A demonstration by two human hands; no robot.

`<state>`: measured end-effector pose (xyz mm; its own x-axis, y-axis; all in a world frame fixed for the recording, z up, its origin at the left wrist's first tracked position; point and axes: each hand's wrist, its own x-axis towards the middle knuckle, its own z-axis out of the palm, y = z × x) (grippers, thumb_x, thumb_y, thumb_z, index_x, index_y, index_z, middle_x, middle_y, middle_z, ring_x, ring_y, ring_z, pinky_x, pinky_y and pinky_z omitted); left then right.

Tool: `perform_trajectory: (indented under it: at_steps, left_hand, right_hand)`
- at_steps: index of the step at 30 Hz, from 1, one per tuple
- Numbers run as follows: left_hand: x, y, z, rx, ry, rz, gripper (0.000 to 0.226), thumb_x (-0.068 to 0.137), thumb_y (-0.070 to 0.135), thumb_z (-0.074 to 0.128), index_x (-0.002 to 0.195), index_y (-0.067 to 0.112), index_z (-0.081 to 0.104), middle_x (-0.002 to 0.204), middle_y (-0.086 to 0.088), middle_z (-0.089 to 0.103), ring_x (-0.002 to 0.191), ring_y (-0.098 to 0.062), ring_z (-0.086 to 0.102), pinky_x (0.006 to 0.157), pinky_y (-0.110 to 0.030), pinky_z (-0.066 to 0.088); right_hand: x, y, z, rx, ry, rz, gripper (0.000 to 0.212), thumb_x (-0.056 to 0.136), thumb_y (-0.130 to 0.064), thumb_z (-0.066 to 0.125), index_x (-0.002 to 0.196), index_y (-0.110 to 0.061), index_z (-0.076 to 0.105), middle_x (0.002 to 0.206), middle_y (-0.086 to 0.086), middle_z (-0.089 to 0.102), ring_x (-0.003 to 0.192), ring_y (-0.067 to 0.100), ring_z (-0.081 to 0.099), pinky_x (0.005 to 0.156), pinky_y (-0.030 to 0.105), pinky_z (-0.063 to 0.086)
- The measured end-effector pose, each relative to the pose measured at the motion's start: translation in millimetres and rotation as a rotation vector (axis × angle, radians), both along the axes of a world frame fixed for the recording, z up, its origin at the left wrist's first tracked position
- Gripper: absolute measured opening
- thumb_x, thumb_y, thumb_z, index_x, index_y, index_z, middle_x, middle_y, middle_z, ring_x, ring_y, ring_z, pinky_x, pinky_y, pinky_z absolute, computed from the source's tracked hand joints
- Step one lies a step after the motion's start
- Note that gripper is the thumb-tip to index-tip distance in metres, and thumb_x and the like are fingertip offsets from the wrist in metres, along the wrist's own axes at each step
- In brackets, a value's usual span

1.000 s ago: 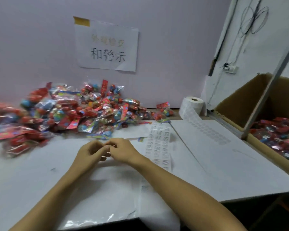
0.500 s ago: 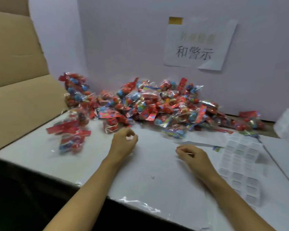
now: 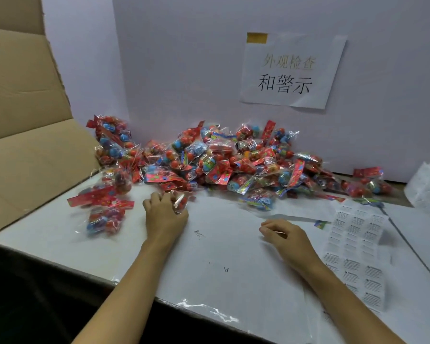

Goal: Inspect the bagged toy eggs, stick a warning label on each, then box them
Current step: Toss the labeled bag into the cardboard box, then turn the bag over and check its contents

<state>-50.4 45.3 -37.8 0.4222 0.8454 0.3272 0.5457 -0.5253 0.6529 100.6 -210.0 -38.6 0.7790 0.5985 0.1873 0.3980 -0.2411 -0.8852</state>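
L hand (image 3: 164, 214) curls onto a bagged egg pack (image 3: 180, 200) at pile's (image 3: 233, 160) near edge, just ahead of fingers. R hand (image 3: 287, 235) pinches small label, beside label sheet (image 3: 355, 244), toward table's (image 3: 233, 281) right edge. L nearer.

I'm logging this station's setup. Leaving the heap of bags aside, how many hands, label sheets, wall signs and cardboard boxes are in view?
Hands: 2 (left hand gripping a bag, right hand pinching a label)
Label sheets: 1
Wall signs: 1
Cardboard boxes: 1
Total: 5
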Motion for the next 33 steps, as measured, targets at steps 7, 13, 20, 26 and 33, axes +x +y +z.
perform_trajectory:
  at_steps: [7, 13, 20, 26, 33]
  left_hand:
    - [6, -50, 7, 0.103, -0.143, -0.468, 0.025, 0.077, 0.014, 0.084, 0.1, 0.006, 0.077, 0.093, -0.008, 0.058, 0.094, -0.028, 0.054, 0.079, -0.027, 0.043]
    - [17, -71, 25, -0.745, -0.452, -0.625, 0.013, 0.096, 0.009, 0.067, 0.096, 0.001, 0.076, 0.09, -0.017, 0.072, 0.079, -0.025, 0.07, 0.07, -0.037, 0.06]
    - [20, -71, 35, -1.354, -0.504, -0.854, 0.048, 0.081, 0.003, 0.054, 0.128, 0.004, 0.062, 0.117, -0.026, 0.071, 0.094, -0.039, 0.072, 0.074, -0.046, 0.064]
    - [41, -93, 37, -1.174, -0.382, -0.874, 0.037, 0.082, 0.032, 0.072, 0.114, 0.013, 0.072, 0.105, -0.014, 0.075, 0.091, -0.031, 0.074, 0.074, -0.044, 0.062]
    - [38, -97, 17, -0.998, -0.508, -0.77, 0.012, 0.089, 0.023, 0.077, 0.1, 0.017, 0.077, 0.103, -0.014, 0.077, 0.094, -0.034, 0.076, 0.064, -0.038, 0.061]
  right_hand:
    - [-2, 0, 3, 0.005, 0.02, -0.005, 0.007, 0.093, -0.016, 0.071, 0.095, -0.013, 0.077, 0.104, -0.007, 0.073, 0.094, 0.002, 0.068, 0.076, 0.006, 0.046]
    - [-3, 0, 7, 0.073, 0.068, -0.048, 0.012, 0.096, -0.027, 0.068, 0.092, -0.019, 0.077, 0.09, -0.004, 0.076, 0.09, 0.012, 0.069, 0.081, 0.02, 0.051]
    - [-9, -1, 12, 0.18, 0.143, 0.031, 0.031, 0.092, -0.049, 0.062, 0.091, -0.023, 0.078, 0.09, -0.003, 0.077, 0.089, 0.012, 0.072, 0.08, 0.025, 0.055]
    - [-5, -6, 14, 0.32, 0.334, -0.012, 0.026, 0.101, -0.023, 0.057, 0.089, -0.018, 0.08, 0.087, 0.007, 0.077, 0.081, 0.015, 0.069, 0.07, 0.027, 0.055]
    - [-8, -6, 16, 0.267, 0.289, 0.022, 0.041, 0.093, -0.049, 0.061, 0.087, -0.011, 0.076, 0.084, 0.009, 0.074, 0.077, 0.011, 0.068, 0.059, 0.018, 0.049]
